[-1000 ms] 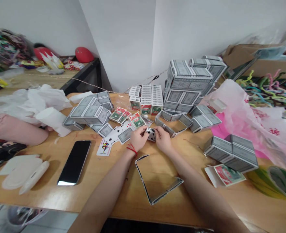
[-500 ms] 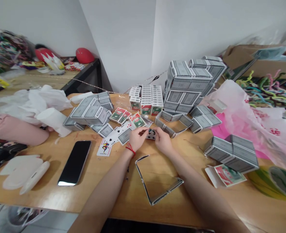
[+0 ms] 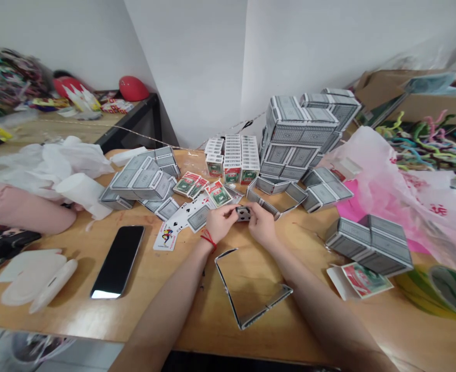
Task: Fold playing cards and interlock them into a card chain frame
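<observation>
My left hand [image 3: 220, 222] and my right hand [image 3: 262, 223] meet over the middle of the wooden table [image 3: 173, 305], fingers pinched from both sides on a small stack of playing cards [image 3: 244, 213]. A red string circles my left wrist. Loose cards [image 3: 191, 213], a joker among them, lie just left of my hands. A bent strip of joined cards [image 3: 251, 289] stands on edge between my forearms. Another such card frame [image 3: 276, 196] lies right behind my hands.
Card-built blocks [image 3: 301, 134] tower at the back right, lower ones [image 3: 142, 178] at back left and one [image 3: 371, 243] on the right. Boxed decks [image 3: 233, 160] stand at the back. A black phone [image 3: 118, 260] lies left. White plastic [image 3: 57, 160] and a pink bag [image 3: 398, 196] flank the table.
The small stack between my fingers has been turned and squared up slightly; both hands stay in the same place.
</observation>
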`<action>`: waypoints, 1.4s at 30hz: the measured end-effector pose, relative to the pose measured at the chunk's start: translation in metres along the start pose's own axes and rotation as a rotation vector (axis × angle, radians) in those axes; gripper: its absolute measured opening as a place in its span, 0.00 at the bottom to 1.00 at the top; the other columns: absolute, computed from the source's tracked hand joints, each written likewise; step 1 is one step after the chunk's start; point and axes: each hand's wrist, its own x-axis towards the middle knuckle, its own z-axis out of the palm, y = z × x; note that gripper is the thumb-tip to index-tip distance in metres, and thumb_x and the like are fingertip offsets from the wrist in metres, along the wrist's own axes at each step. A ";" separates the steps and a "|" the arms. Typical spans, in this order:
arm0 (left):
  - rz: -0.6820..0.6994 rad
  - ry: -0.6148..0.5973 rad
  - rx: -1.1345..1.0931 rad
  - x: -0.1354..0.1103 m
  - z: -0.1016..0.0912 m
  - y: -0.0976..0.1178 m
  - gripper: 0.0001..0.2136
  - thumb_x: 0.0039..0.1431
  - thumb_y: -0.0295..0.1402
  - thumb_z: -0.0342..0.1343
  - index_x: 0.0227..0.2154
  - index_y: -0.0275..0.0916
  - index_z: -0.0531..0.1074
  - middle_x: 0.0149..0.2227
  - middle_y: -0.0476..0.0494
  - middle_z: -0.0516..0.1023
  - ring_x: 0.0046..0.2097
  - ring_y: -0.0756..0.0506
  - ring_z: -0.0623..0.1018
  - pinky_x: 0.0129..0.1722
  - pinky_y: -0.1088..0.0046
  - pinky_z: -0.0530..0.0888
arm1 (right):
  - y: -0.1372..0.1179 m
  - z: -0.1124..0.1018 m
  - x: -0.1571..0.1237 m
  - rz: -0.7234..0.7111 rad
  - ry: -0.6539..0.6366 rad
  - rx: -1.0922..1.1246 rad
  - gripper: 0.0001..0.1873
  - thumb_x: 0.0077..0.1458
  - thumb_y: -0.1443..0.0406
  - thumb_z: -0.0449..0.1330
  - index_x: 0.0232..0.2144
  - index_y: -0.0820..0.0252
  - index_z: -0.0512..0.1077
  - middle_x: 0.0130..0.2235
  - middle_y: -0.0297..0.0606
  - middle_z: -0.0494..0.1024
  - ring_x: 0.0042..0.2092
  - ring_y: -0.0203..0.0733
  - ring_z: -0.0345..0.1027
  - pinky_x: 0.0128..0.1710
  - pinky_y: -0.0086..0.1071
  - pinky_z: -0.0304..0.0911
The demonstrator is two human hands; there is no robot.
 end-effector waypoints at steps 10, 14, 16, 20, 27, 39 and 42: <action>0.029 0.020 -0.086 0.000 0.004 -0.003 0.15 0.50 0.26 0.50 0.43 0.38 0.68 0.39 0.44 0.77 0.37 0.50 0.76 0.37 0.75 0.73 | 0.002 0.000 0.004 0.102 0.037 0.116 0.14 0.51 0.69 0.45 0.37 0.59 0.68 0.31 0.38 0.74 0.32 0.39 0.67 0.33 0.31 0.61; 0.013 0.014 -0.102 0.002 0.004 -0.006 0.16 0.50 0.26 0.51 0.44 0.37 0.65 0.35 0.44 0.77 0.35 0.50 0.76 0.37 0.74 0.74 | 0.002 0.000 0.006 0.115 0.058 0.191 0.14 0.52 0.68 0.45 0.39 0.60 0.67 0.35 0.39 0.74 0.35 0.39 0.67 0.35 0.32 0.62; 0.012 0.061 -0.068 0.002 0.004 -0.006 0.13 0.51 0.25 0.50 0.41 0.38 0.66 0.34 0.44 0.76 0.35 0.50 0.76 0.36 0.74 0.73 | 0.001 0.000 0.006 0.111 0.020 0.220 0.14 0.52 0.67 0.46 0.40 0.60 0.66 0.36 0.39 0.74 0.34 0.38 0.67 0.34 0.31 0.62; 0.021 0.128 -0.043 0.002 0.003 -0.005 0.09 0.50 0.25 0.50 0.36 0.37 0.68 0.33 0.45 0.76 0.33 0.51 0.76 0.34 0.76 0.73 | 0.000 0.002 0.006 0.122 -0.012 0.241 0.13 0.51 0.64 0.50 0.40 0.59 0.67 0.36 0.38 0.75 0.31 0.37 0.67 0.31 0.30 0.63; 0.034 0.109 -0.024 0.001 0.005 -0.007 0.08 0.51 0.27 0.50 0.35 0.37 0.69 0.32 0.45 0.76 0.31 0.52 0.75 0.34 0.75 0.73 | 0.002 0.004 0.006 0.050 0.048 0.116 0.13 0.53 0.66 0.49 0.38 0.58 0.69 0.38 0.40 0.76 0.38 0.41 0.69 0.39 0.34 0.64; 0.038 0.132 0.003 0.000 0.004 -0.005 0.07 0.52 0.28 0.50 0.34 0.38 0.70 0.32 0.46 0.76 0.31 0.52 0.74 0.34 0.76 0.72 | 0.000 0.006 0.000 -0.004 0.062 -0.127 0.15 0.55 0.63 0.46 0.39 0.61 0.70 0.33 0.44 0.77 0.32 0.42 0.71 0.32 0.32 0.63; 0.049 0.108 0.025 -0.001 0.003 -0.004 0.07 0.52 0.28 0.50 0.34 0.38 0.70 0.31 0.47 0.75 0.30 0.53 0.73 0.32 0.77 0.71 | 0.000 0.006 0.003 0.134 0.035 0.094 0.15 0.56 0.60 0.45 0.36 0.60 0.69 0.26 0.39 0.75 0.24 0.39 0.68 0.26 0.30 0.62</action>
